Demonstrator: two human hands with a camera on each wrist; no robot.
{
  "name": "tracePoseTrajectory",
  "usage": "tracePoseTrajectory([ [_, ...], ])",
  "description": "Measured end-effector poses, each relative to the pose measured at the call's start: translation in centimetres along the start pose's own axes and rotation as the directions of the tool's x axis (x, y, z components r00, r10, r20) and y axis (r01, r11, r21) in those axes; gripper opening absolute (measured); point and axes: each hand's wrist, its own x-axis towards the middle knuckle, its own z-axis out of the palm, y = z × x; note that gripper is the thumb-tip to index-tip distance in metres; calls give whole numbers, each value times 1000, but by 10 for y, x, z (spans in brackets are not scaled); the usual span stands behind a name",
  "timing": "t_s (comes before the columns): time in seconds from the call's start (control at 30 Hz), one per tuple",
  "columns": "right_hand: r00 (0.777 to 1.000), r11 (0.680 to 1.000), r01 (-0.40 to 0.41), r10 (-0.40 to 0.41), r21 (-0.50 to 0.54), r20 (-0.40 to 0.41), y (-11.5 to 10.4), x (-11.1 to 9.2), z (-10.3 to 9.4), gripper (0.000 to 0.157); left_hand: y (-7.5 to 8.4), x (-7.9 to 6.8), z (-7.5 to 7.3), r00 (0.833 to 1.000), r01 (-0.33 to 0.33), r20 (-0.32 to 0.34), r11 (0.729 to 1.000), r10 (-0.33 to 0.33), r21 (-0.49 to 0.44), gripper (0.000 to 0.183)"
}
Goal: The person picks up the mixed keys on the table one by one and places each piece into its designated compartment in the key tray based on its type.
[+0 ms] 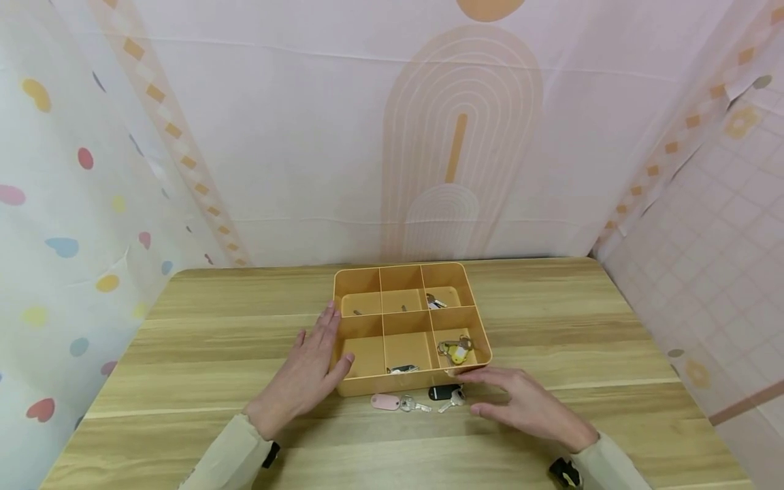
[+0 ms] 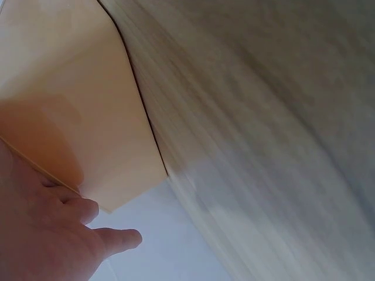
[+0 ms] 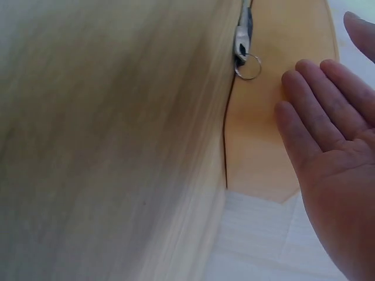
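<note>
An orange six-compartment box (image 1: 361, 387) sits on the wooden table. My left hand (image 1: 309, 373) lies along its left wall with extended fingers, the thumb by the front left corner. At the front wall near the right corner, my right hand (image 1: 528, 403) touches the box with straight fingers, palm toward it in the right wrist view. Keys with a yellow tag (image 1: 459, 352) lie in the front right compartment. Other keys (image 1: 402, 369) are in the front middle one, and more keys (image 1: 435, 302) in the back right. Before the box lie a pink tag (image 1: 385, 402) with keys (image 1: 415, 405) and a black tag (image 1: 444, 392) with a key (image 1: 452, 401).
Small dark pieces (image 1: 358, 312), too small to identify, show in the back left and back middle compartments. Patterned cloth (image 1: 294, 150) hangs behind the table (image 1: 233, 327) and at both sides. A dark wrist strap (image 1: 565, 471) shows at the right sleeve.
</note>
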Motion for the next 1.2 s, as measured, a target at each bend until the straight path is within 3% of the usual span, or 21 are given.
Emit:
tracePoseTrajectory([
  [0.33, 996, 999, -49, 48, 3, 73, 1, 4, 2, 44, 0, 0, 0, 1000, 0, -6, 1000, 0, -4, 77],
  [0.9, 988, 998, -57, 57, -7, 140, 4, 8, 7, 43, 1, 0, 0, 1000, 0, -10, 1000, 0, -5, 77],
  [1.1, 985, 999, -42, 36, 34, 171, 2, 8, 7, 38, 1, 0, -1, 1000, 0, -10, 1000, 0, -12, 77],
  [1.2, 988, 999, -38, 33, 35, 154, 2, 7, 7, 36, 1, 0, -1, 1000, -2, -7, 1000, 1, -14, 77],
])
